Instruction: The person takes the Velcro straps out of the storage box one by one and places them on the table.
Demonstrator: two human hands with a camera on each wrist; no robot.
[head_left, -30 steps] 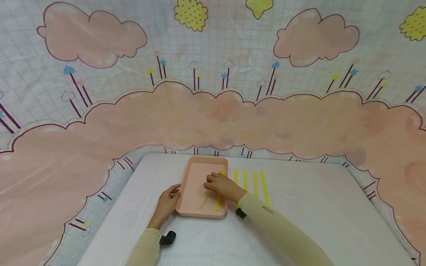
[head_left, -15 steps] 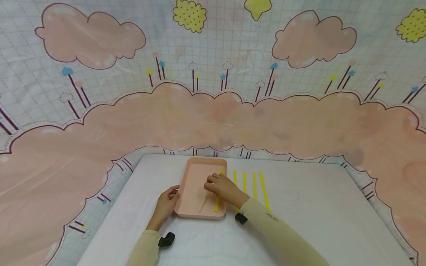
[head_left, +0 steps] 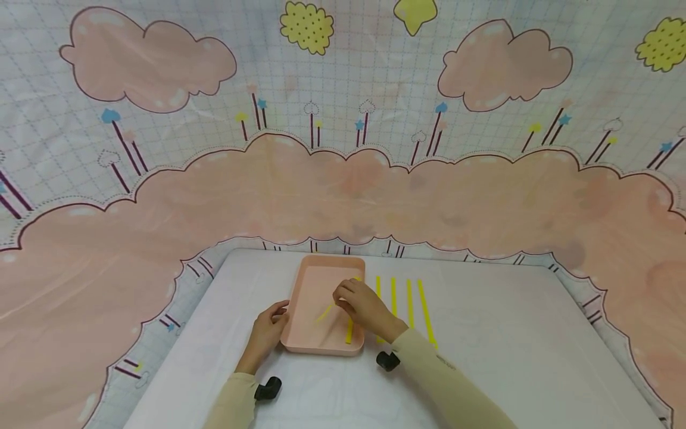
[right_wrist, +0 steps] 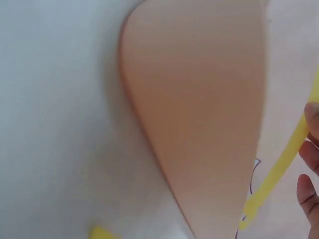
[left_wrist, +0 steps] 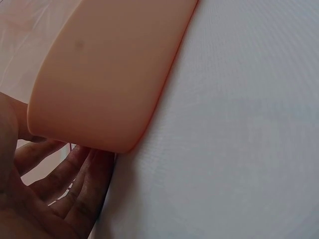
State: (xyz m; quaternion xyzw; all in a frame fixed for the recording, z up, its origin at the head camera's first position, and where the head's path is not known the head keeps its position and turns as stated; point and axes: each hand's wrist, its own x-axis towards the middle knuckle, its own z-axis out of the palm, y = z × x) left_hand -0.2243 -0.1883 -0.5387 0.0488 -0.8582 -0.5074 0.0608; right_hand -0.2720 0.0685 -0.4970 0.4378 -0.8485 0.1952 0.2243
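My right hand (head_left: 367, 307) pinches a thin yellow strip (head_left: 325, 312) over the pink tray (head_left: 286, 333). In the right wrist view this strip (right_wrist: 281, 169) slants down from the fingertips (right_wrist: 311, 112), beyond the tray's outer wall (right_wrist: 199, 109). A second yellow strip (head_left: 349, 333) lies along the right side inside the tray, partly covered by the right hand. My left hand (head_left: 268, 330) rests against the tray's left side with loosely bent fingers. In the left wrist view its fingers (left_wrist: 92, 194) lie by the tray's outer wall (left_wrist: 109, 84).
Several yellow strips (head_left: 393, 295) lie side by side on the white table (head_left: 509, 333) to the right of the tray, their near ends partly behind the right forearm (head_left: 434, 369). A patterned cloth (head_left: 343, 196) hangs behind the table.
The right hand has drawn back slightly toward the right and lifted the strip, whose free end now points left. The left hand stays at the tray.
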